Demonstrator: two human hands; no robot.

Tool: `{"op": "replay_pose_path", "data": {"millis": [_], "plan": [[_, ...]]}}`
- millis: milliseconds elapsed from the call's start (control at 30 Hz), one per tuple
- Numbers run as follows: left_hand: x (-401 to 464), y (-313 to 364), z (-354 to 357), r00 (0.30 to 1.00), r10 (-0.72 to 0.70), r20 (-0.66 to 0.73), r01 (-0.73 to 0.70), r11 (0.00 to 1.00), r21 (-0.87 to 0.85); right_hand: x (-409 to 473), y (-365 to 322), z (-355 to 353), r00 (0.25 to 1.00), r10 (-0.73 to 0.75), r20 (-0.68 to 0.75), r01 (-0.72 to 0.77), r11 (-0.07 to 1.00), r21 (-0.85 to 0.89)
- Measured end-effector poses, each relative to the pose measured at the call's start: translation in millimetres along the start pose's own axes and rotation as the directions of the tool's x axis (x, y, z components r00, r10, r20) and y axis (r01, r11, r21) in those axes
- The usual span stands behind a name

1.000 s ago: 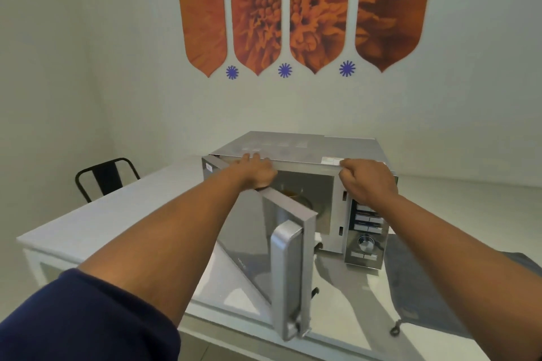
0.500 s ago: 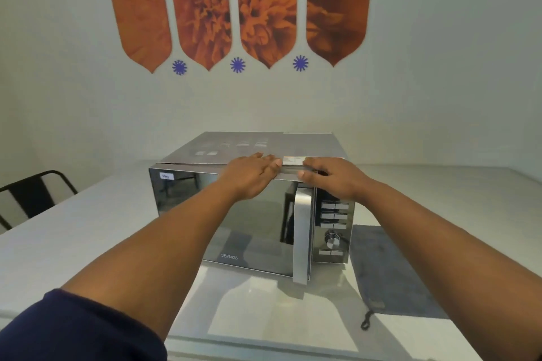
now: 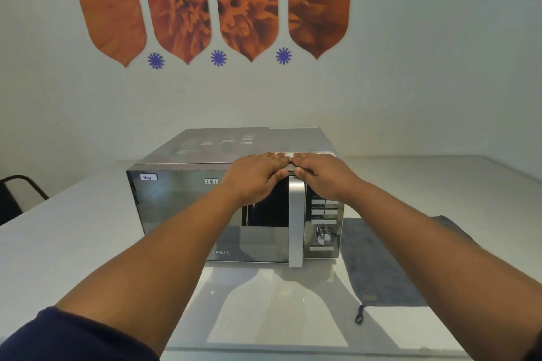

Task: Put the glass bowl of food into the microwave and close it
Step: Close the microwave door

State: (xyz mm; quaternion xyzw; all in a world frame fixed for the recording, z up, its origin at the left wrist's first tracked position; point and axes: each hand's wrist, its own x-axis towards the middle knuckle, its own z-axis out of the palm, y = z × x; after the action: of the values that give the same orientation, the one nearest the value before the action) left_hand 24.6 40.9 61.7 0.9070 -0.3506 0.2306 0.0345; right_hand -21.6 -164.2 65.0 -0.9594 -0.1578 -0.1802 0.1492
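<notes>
The glass bowl is out of sight, presumably behind the one microwave [image 3: 234, 208] door, which looks flush. The left hand [image 3: 255, 176] and right hand [image 3: 319, 176] lie flat, fingers together, pressing its top front edge. It looks done; just let go. One grey cloth [image 3: 381, 261] lies beneath the right forearm.

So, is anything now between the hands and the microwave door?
Nothing visible. The left hand lies on the door at its top edge, and the right hand lies beside it above the handle. The door looks shut flush.
</notes>
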Motion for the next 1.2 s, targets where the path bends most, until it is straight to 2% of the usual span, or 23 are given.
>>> {"op": "replay_pose_path", "data": {"millis": [500,767,1067,1200], "plan": [[2.7,-5.6,15.2,0.988,0.015,-0.151,-0.016,1.000,-0.005,0.7,2.8,5.1,0.997,0.015,-0.072,-0.014,1.000,0.022],[4.2,-5.1,22.7,0.970,0.021,-0.241,-0.026,1.000,-0.017,-1.3,-4.9,7.0,0.983,0.010,-0.181,-0.008,1.000,0.015],[1.3,2.1,18.0,0.969,-0.002,-0.247,-0.002,1.000,-0.013,-3.5,-6.3,10.4,0.968,0.075,-0.240,-0.049,0.992,0.113],[-1.1,4.1,14.7,0.970,-0.008,-0.243,0.008,1.000,-0.003,-1.2,-3.2,14.1,0.951,0.088,-0.298,-0.071,0.995,0.069]]}}
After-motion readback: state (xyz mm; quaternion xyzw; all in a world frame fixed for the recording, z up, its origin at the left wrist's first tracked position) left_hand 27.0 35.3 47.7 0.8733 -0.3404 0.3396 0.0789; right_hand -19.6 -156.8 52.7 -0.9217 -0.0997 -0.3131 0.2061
